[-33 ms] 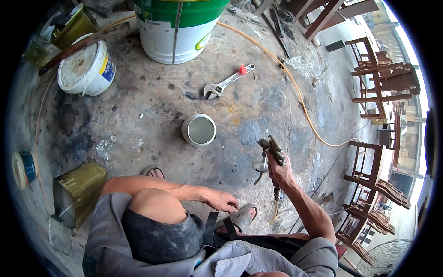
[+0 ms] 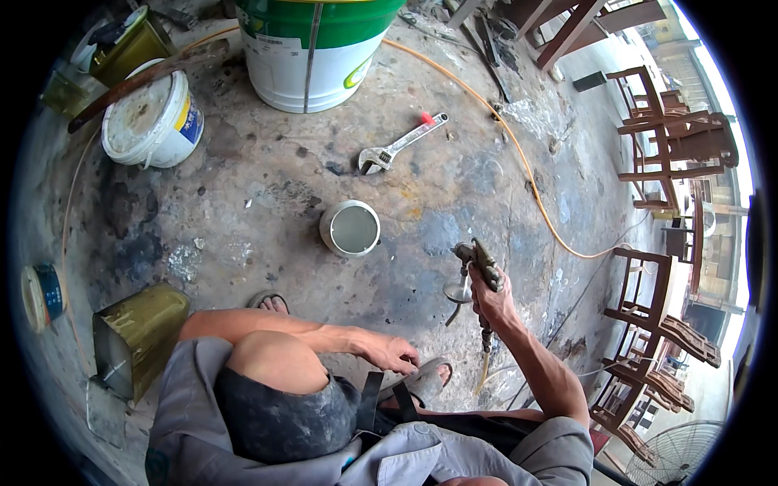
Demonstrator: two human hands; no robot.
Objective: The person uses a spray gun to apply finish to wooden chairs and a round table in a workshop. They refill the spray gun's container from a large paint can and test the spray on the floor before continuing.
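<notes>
My right hand (image 2: 493, 298) is wrapped round the handle of a spray gun (image 2: 484, 261), holding it above the floor. A round metal lid (image 2: 456, 292) hangs below the gun's body, and a hose (image 2: 485, 356) runs down from its handle. To the left of the gun, a round metal cup (image 2: 326, 230) stands upright on the floor with grey liquid inside. Over my left knee area, my left hand (image 2: 391, 352) hangs with loosely curled fingers near my sandalled foot; nothing shows in it. Beyond the cup lies an adjustable wrench (image 2: 397, 147) with a red tag.
A large green and white bucket (image 2: 279, 77) stands at the far side. A lidded white pail (image 2: 138, 121) with a wooden stick (image 2: 154, 79) on it is far left. A square tin (image 2: 150, 324) lies near left. An orange hose (image 2: 519, 150) crosses the floor; wooden chairs (image 2: 644, 279) line the right.
</notes>
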